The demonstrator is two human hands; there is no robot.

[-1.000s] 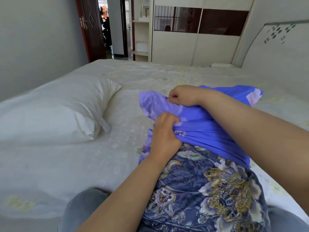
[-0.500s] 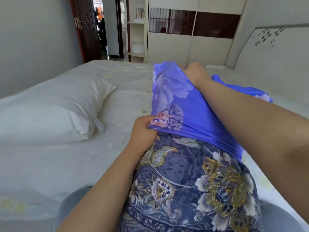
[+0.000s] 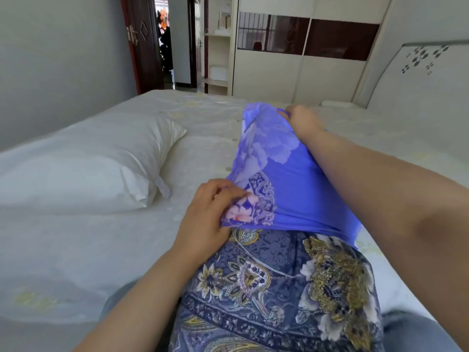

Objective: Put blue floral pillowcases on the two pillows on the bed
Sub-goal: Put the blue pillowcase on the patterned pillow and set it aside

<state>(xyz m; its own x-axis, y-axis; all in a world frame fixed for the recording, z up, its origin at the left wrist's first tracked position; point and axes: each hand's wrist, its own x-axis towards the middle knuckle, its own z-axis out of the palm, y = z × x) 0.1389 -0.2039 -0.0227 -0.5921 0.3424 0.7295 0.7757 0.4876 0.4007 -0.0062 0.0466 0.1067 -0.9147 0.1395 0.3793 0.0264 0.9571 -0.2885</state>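
Left hand (image 3: 210, 214): fingers curled, pinching the near lower corner of the blue floral pillowcase (image 3: 286, 184) at its patterned border.
Right hand (image 3: 303, 120): grips the far upper edge of the pillowcase, fingers closed on the fabric; the forearm lies along the right side of the cloth.
Pillowcase: raised and stretched between both hands, above the patterned pillow (image 3: 279, 288).
Patterned pillow: dark blue with gold and white flowers, lying against the person's lap, its far end under the pillowcase.
White pillow (image 3: 83, 163): uncovered, lying on the bed (image 3: 76, 250) to the left, apart from both hands.
Background: wardrobe (image 3: 291, 67) and open door (image 3: 144, 47) beyond the bed.
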